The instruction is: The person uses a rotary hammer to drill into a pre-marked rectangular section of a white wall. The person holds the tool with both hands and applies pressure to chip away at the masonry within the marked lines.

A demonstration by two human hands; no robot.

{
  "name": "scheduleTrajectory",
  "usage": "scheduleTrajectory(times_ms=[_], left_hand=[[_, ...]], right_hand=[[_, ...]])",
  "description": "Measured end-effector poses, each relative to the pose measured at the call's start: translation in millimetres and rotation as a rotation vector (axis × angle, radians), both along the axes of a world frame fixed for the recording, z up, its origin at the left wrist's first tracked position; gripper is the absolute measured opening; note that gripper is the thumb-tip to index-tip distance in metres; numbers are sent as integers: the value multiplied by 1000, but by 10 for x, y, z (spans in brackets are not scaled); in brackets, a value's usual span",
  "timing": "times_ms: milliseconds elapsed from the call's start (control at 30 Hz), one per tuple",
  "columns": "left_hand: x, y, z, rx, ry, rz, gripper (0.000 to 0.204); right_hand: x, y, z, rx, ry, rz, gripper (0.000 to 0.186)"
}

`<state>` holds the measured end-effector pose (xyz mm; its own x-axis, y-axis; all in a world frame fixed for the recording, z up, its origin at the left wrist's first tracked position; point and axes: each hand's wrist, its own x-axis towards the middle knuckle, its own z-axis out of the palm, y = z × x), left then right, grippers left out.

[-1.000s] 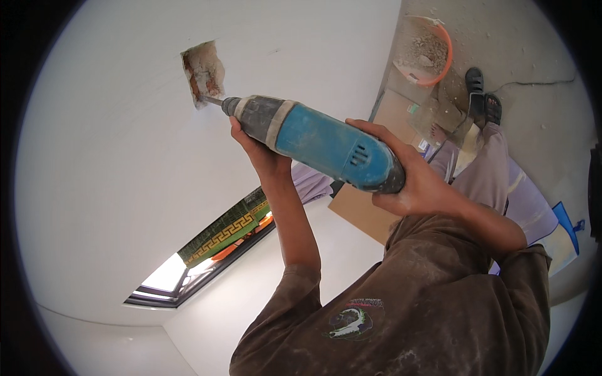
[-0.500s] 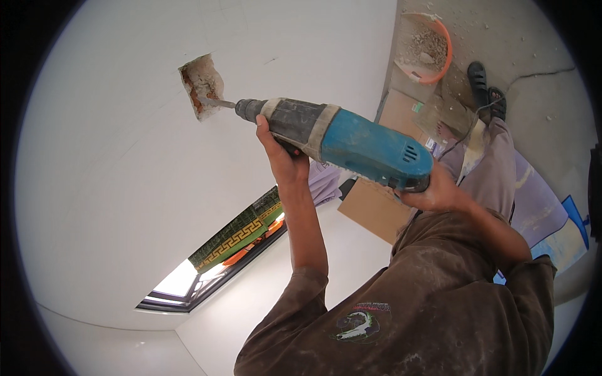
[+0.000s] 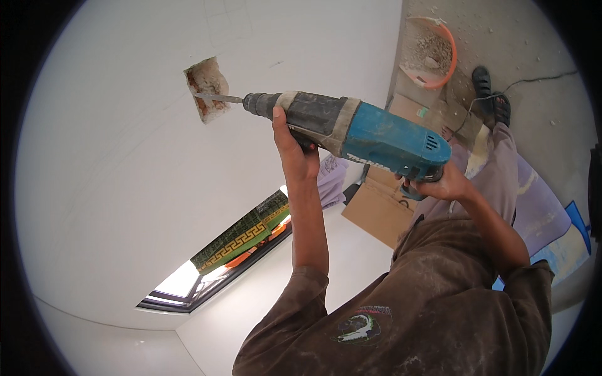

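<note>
A blue and black rotary hammer drill (image 3: 395, 138) lies crosswise in front of me, its bit (image 3: 222, 98) reaching into or in front of a rough rectangular recess (image 3: 210, 80) in the white wall (image 3: 125, 138), where broken plaster and red brick show. My left hand (image 3: 298, 150) is closed round the underside of the drill's black front section, thumb up along its side. My right hand (image 3: 442, 187) grips the handle at the rear end, partly hidden by the drill's body. Whether the tip touches the recess, I cannot tell.
An orange bucket of rubble (image 3: 428, 53) and a grey cable (image 3: 533, 81) are on the floor beside my sandals (image 3: 481, 84). Cardboard (image 3: 370, 210), purple mats (image 3: 542, 200) and a blue-edged sheet (image 3: 558, 254) lie around my legs. A dark-framed window (image 3: 163, 301) holds green patterned fabric (image 3: 229, 241).
The drill and both my hands have shifted rightward, and its rear end has come out from under my right hand's fingers, showing more of the body. More of the bit is visible.
</note>
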<state>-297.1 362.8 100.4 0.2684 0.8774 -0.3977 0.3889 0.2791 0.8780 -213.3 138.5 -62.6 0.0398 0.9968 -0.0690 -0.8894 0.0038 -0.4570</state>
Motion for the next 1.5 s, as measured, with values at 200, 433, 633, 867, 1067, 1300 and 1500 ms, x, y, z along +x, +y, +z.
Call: scheduleTrajectory(times_ms=[200, 433, 633, 867, 1067, 1300, 1500], left_hand=[[-27, 134, -75, 27, 41, 51, 57], [-52, 305, -69, 55, 25, 50, 52], [-189, 414, 100, 37, -69, 92, 61], [-313, 443, 606, -123, -265, -48, 75], [-469, 856, 959, -572, -577, -62, 82], [-453, 307, 714, -337, -416, -199, 77], [-284, -216, 266, -79, -248, -12, 57]], right_hand=[[-60, 166, -159, 12, -27, 11, 49], [-6, 321, -118, 24, -138, 42, 47], [115, 365, 467, 65, -214, -223, 79], [-17, 265, 1387, 93, -361, -226, 95], [127, 409, 1931, 159, -600, -232, 100], [128, -121, 1803, 110, -604, -183, 97], [-149, -424, 1166, 2, -356, -278, 94]])
